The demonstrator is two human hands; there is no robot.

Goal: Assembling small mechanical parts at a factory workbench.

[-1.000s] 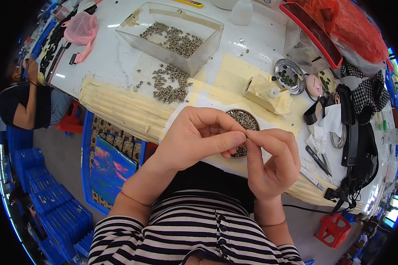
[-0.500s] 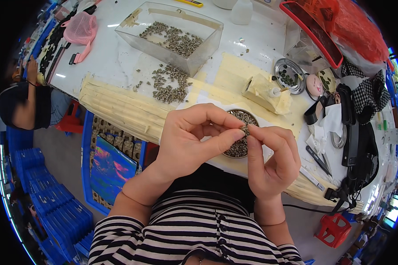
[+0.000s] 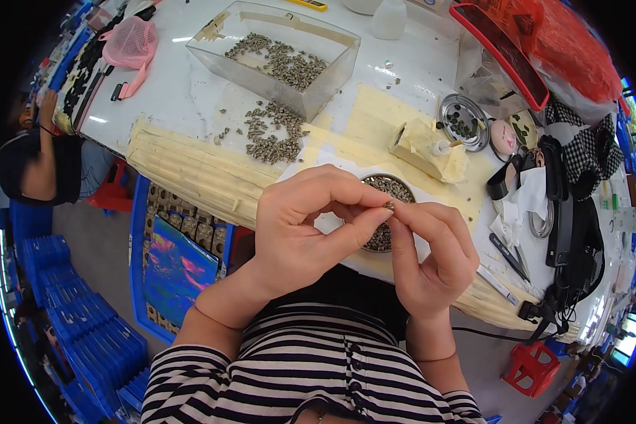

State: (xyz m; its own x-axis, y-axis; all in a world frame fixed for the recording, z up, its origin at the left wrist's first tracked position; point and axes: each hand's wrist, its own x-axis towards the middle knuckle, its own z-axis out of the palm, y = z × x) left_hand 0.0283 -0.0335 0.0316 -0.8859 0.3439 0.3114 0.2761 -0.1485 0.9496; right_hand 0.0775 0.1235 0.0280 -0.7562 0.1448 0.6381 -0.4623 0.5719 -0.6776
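Note:
My left hand (image 3: 297, 230) and my right hand (image 3: 434, 261) meet over the table's near edge. Between their pinched thumbs and forefingers is one tiny metal piece (image 3: 389, 205), greyish brown and too small to name. Just behind the fingertips sits a round dish (image 3: 387, 174) filled with similar little pieces; my hands hide part of it. A loose heap of such pieces (image 3: 279, 138) lies farther back on the left. Beyond that, a clear plastic box (image 3: 336, 78) contains more of them.
A tape-covered block (image 3: 427, 152) stands right of the dish, near a round metal tin (image 3: 465, 145) of dark bits. Tweezers (image 3: 509, 254), a red-edged phone (image 3: 502, 53) and black straps (image 3: 558, 205) lie right. A blue crate (image 3: 140, 261) is below the table's left edge. Another person (image 3: 39, 166) sits far left.
The fingers have shifted slightly around the small metal piece, and less of it shows now. Both hands stay in nearly the same place.

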